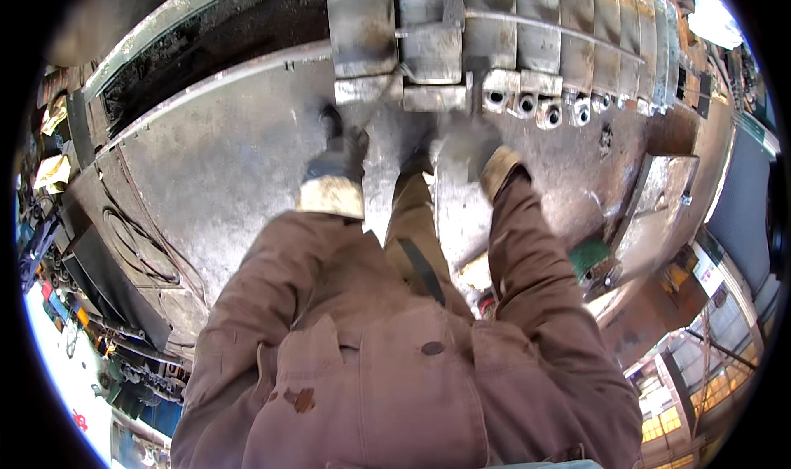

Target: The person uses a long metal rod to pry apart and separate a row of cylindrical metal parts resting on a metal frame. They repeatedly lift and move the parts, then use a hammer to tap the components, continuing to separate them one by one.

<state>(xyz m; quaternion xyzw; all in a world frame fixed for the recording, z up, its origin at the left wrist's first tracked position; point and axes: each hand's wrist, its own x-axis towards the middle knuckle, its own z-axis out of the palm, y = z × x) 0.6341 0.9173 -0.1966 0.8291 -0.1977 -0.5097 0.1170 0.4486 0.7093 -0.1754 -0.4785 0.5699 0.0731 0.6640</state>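
My left hand [339,149], in a dark glove with a pale cuff, is over the grey steel surface [222,140], just short of the near ends of a row of long flat metal bars [362,32]. My right hand [471,146], in a greyish glove, is blurred close to the end blocks [435,98] of those bars. A dark upright strip [476,78] stands just beyond it; whether the hand touches it cannot be made out. The fingers of both hands are smeared or hidden. Between the hands, my trouser leg [409,214] reaches forward.
A thin rod [560,31] lies across the bars. Several end blocks with round holes [550,115] show at right. Beyond lies a long dark trough [214,45]. A coiled cable [136,242] is at left, a flat metal plate [657,201] at right.
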